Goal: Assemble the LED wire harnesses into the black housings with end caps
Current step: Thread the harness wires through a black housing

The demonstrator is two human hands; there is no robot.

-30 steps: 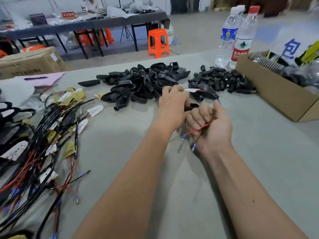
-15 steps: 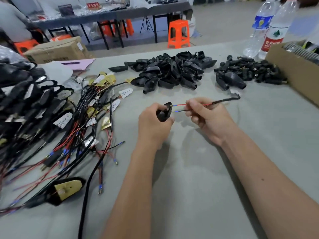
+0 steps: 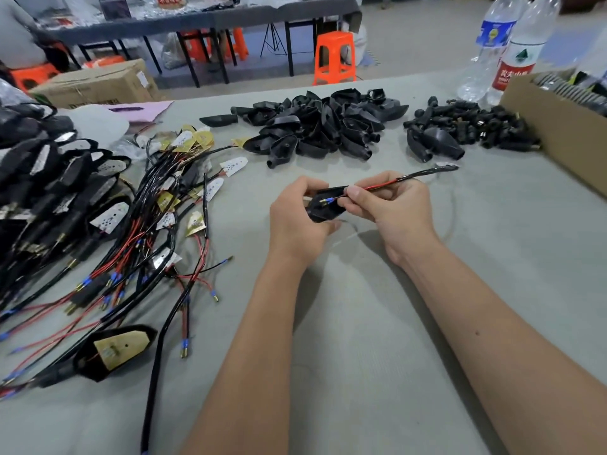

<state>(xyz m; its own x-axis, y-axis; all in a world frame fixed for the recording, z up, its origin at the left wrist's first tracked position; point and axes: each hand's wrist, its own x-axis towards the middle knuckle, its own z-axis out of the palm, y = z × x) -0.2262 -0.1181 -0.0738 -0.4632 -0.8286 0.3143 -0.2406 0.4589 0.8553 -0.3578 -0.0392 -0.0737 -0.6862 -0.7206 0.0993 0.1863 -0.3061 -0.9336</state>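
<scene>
My left hand (image 3: 297,218) grips a black housing (image 3: 323,206) at mid-table, its open side turned up. My right hand (image 3: 392,206) pinches a wire harness (image 3: 382,184) by its red and black leads. The blue-sleeved brass terminals sit right over the housing's opening. The harness runs up and right to a small LED board (image 3: 446,165) lying on the table. A pile of empty black housings (image 3: 323,126) lies beyond my hands. To its right lies a heap of small black end caps (image 3: 473,128).
Loose harnesses with LED boards (image 3: 170,205) spread over the left of the grey table (image 3: 377,339), with finished assemblies (image 3: 49,178) stacked at the far left. A cardboard box (image 3: 558,133) and two water bottles (image 3: 512,50) stand at the right.
My hands came back from the housing pile toward me with a housing and a harness. The right hand has brought the wire terminals up to the housing's opening.
</scene>
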